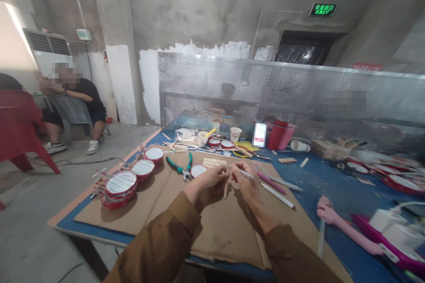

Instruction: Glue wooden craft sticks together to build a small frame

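Observation:
Over a sheet of cardboard (159, 212), my left hand (210, 181) pinches a thin wooden craft stick (226, 191), which points down toward the board. My right hand (247, 185) grips a white pen (246, 174), its tip close to the upper end of the stick. Just behind my left hand lie several loose craft sticks (212, 162) and a round red-rimmed piece (198, 170). Teal-handled cutting pliers (186, 174) rest open to the left. Right of my right hand are a white marker with a red end (279, 196) and a purple pen (274, 184).
Stacked red-rimmed discs (121, 183) line the table's left side. A pink glue gun (352, 230) and a purple power strip (368, 225) lie at right. Paper cups (235, 134), a lit phone (260, 135) and a red bottle (278, 135) stand before a perforated metal screen (206, 84). A person (83, 93) sits at left.

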A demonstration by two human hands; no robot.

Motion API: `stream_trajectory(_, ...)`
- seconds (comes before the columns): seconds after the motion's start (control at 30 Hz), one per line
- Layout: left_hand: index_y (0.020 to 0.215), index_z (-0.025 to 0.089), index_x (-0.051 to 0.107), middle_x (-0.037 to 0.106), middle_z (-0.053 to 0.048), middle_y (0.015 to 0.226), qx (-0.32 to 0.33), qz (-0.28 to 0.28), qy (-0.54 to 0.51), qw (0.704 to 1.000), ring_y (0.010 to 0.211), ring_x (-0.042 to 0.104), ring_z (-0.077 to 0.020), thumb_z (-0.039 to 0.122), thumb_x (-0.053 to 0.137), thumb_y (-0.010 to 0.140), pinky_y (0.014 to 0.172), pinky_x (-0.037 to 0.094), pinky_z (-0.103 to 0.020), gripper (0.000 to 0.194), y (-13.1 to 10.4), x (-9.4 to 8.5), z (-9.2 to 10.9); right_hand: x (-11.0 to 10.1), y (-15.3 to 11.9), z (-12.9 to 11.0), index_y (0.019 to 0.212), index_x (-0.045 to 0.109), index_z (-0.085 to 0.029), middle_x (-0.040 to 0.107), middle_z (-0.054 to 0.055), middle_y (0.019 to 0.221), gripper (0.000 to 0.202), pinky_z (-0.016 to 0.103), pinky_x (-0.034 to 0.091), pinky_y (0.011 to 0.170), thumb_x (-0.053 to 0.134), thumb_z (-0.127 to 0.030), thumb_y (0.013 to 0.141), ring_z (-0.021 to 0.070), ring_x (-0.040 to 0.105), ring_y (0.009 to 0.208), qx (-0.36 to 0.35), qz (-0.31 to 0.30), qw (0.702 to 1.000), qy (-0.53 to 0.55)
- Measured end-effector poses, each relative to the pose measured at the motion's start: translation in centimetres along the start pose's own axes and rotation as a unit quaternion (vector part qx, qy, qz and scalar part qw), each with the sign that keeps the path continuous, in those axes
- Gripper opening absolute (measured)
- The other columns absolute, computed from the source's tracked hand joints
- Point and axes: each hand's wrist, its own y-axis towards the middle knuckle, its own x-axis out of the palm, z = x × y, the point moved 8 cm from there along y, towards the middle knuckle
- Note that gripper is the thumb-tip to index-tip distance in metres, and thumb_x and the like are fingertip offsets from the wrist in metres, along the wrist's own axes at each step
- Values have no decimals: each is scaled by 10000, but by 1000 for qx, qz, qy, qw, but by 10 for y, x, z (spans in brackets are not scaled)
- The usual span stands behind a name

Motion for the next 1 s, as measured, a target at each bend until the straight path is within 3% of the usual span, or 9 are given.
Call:
stream_trajectory(0.23,860,205,408,437,84,468,1,4,4,1000,327,432,-69,497,442,906,382,336,-171,298,2,-1,-4,-1,-1,-3,728,575,-196,572,-10,547,253,241,402,482,537,-438,790,137,515,497,0,3,999,-33)
stream_trajectory(0.73,840,207,401,461,75,451,4,1,1,1000,315,440,-79,463,431,903,376,322,-177,266,0,-1,-1,-4,-1,0,718,585,-193,582,-4,549,266,239,407,473,549,-452,768,141,532,491,5,19,999,-44)
stream_trajectory(0.87,830,211,387,484,69,473,-10,-5,-5,1000,323,446,-72,479,450,899,378,332,-172,283,-1,1,1,-10,1,9,731,574,-198,581,-13,554,274,244,411,451,579,-472,737,147,545,482,39,48,998,-14)
stream_trajectory(1.0,849,215,388,482,72,474,-21,-2,-3,1000,323,449,-79,446,437,909,377,342,-174,243,-3,1,4,-11,3,10,754,576,-199,590,-14,561,292,244,419,461,586,-490,751,142,546,489,25,54,998,12)
